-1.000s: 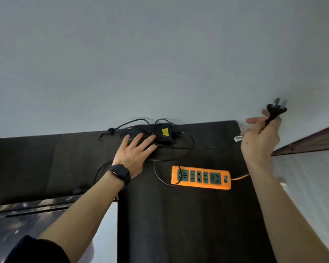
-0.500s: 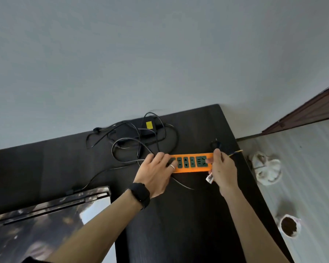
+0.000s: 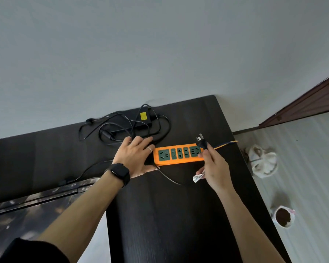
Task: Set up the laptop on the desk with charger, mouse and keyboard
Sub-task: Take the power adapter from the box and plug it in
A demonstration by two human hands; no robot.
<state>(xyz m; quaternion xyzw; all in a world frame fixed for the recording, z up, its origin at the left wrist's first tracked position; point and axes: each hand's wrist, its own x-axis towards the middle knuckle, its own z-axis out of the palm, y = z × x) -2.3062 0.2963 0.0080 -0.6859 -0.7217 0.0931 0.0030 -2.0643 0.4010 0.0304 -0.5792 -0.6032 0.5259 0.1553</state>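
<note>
Plug (image 3: 200,143) pinched in right hand (image 3: 215,168) over power strip (image 3: 179,156) near desk (image 3: 179,215) edge; left hand (image 3: 135,157) flat alongside.

The left hand (image 3: 135,156) lies flat against the left end of the orange power strip (image 3: 178,154) on the dark desk (image 3: 179,215). The right hand (image 3: 214,168) pinches a black plug (image 3: 201,142) above the strip's right end, prongs pointing up. The charger (image 3: 141,121) sits behind among looped cable.

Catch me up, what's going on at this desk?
A person looks set to plug in the charger. The right hand pinches the black plug over the right end of the orange power strip, prongs not yet in a socket. The left hand lies flat at the strip's left end. The charger and its looped cable sit at the back of the desk.
</note>
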